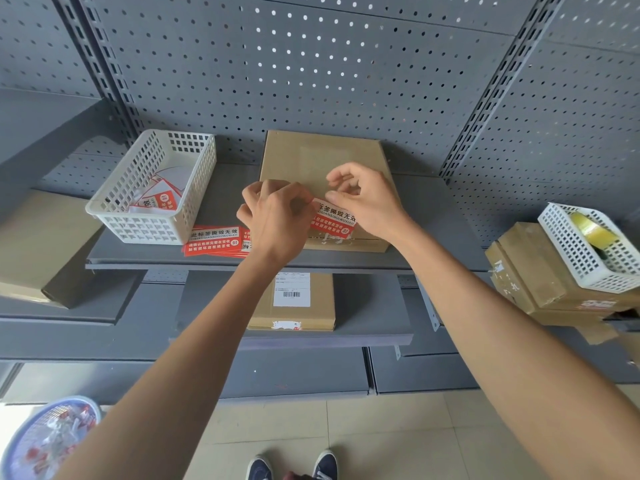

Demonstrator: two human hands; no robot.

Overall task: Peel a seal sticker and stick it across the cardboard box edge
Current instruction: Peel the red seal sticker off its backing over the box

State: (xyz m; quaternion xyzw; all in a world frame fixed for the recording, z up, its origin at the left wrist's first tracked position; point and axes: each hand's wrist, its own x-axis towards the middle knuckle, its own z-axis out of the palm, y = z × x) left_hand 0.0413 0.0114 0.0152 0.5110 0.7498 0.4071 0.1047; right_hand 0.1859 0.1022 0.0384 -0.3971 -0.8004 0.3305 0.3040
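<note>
A flat cardboard box [311, 161] lies on the grey shelf [433, 216], its front edge toward me. A red and white seal sticker [334, 221] hangs over the box's front part. My left hand [277, 216] pinches the sticker's left end, and my right hand [363, 199] pinches its upper right part with thumb and forefinger. Whether the sticker touches the cardboard, I cannot tell. More red seal stickers [214, 240] lie in a small stack on the shelf, left of the box.
A white plastic basket [156, 188] with sticker backings stands at the left. Another box [294, 299] with a barcode label lies on the shelf below. At right, boxes [530, 271] carry a white basket [595, 251] holding tape. A blue bin [45, 438] sits on the floor.
</note>
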